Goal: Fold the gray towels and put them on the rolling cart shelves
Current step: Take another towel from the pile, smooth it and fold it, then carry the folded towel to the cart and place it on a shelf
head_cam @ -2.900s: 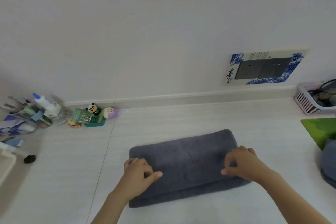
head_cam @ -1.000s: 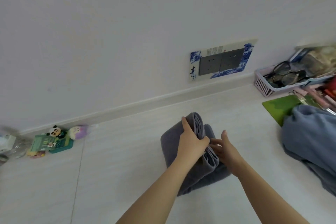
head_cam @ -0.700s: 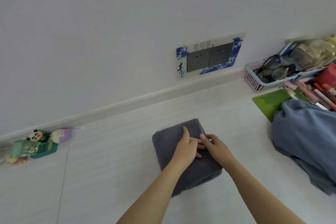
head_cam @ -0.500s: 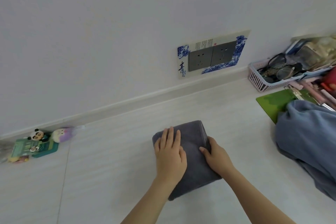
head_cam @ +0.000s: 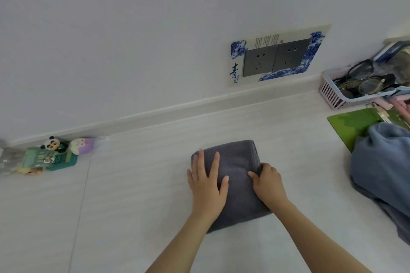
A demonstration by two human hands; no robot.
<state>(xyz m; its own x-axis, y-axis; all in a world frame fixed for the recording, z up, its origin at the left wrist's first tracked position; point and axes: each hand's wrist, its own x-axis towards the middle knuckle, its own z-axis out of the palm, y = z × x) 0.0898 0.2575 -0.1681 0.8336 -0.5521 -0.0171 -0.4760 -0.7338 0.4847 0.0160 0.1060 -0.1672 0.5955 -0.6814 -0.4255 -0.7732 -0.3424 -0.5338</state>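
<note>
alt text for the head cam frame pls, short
Two hands press a folded dark gray towel on a pale surface: the left hand lies flat on top, the right hand grips its right edge. A heap of blue-gray cloth lies to the right.

A folded gray towel (head_cam: pixel 238 175) lies on the pale floor (head_cam: pixel 133 195). The left hand (head_cam: pixel 207 184) presses flat on its left part, fingers straight. The right hand (head_cam: pixel 267 182) grips its right edge, fingers curled. Far right sit a blue cloth (head_cam: pixel 383 173), green board (head_cam: pixel 352 126) and basket (head_cam: pixel 332 93); far left, small toys (head_cam: pixel 55 153).
</note>
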